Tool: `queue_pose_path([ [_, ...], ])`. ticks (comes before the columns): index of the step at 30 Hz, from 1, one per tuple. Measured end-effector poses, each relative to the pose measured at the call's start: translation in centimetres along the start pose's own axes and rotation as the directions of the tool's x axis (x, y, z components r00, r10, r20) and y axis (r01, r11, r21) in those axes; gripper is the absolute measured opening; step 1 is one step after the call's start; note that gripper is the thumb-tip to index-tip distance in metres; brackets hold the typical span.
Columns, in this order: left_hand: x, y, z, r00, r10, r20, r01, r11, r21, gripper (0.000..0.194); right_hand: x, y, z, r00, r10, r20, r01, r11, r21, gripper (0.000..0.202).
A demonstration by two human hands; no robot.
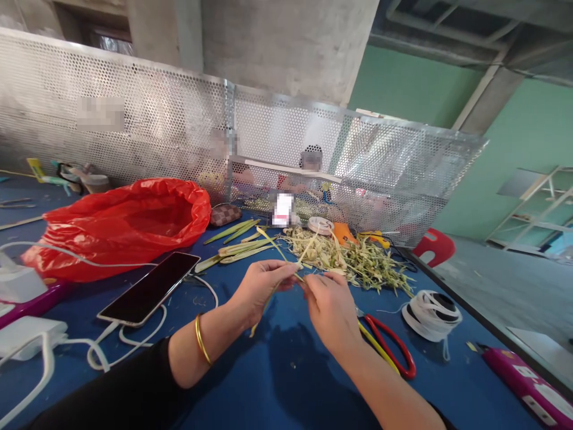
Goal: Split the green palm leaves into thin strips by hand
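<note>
My left hand [265,285], a gold bangle on its wrist, pinches a narrow green plant strip [271,243]. The strip's upper end points up and left, and a yellowish end hangs below the palm. Close beside it, my right hand [330,306] has its fingers closed on the same strip, near the left fingertips. A paler piece rises between the two hands. Just beyond them lie a heap of shredded pale and green plant bits [358,263] and several longer green strips [246,249]. Fine details at the fingertips are hidden.
A red plastic bag [120,230] and a phone [150,288] with white cables lie left. Right are red-handled scissors [394,343], a spool of white ribbon [432,315] and a purple power strip [528,382]. A perforated metal screen [286,128] stands behind; people sit beyond it.
</note>
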State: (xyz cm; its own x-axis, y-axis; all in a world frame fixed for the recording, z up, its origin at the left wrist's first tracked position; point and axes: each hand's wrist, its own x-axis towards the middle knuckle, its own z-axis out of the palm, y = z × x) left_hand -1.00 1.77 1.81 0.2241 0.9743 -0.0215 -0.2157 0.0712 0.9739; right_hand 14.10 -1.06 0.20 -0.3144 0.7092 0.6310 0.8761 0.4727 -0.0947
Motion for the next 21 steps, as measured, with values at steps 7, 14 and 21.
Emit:
queue_pose_path([
  [7,0.1,-0.5,0.2,0.996,0.083,-0.017,-0.081,0.993,0.086,0.013,-0.4,-0.7,-0.1,0.992,0.095,0.087,-0.091,0.995,-0.047,0.030],
  [14,0.3,-0.3,-0.1,0.993,0.070,-0.092,-0.066,0.996,0.054,0.018,-0.6,-1.3,-0.8,0.995,0.038,0.090,-0.034,0.998,-0.054,0.030],
  [21,0.4,0.1,-0.5,0.994,-0.003,-0.108,0.007,0.999,0.034,0.021,-0.3,-1.4,-1.0,0.979,0.132,0.156,-0.146,0.986,0.084,0.030],
])
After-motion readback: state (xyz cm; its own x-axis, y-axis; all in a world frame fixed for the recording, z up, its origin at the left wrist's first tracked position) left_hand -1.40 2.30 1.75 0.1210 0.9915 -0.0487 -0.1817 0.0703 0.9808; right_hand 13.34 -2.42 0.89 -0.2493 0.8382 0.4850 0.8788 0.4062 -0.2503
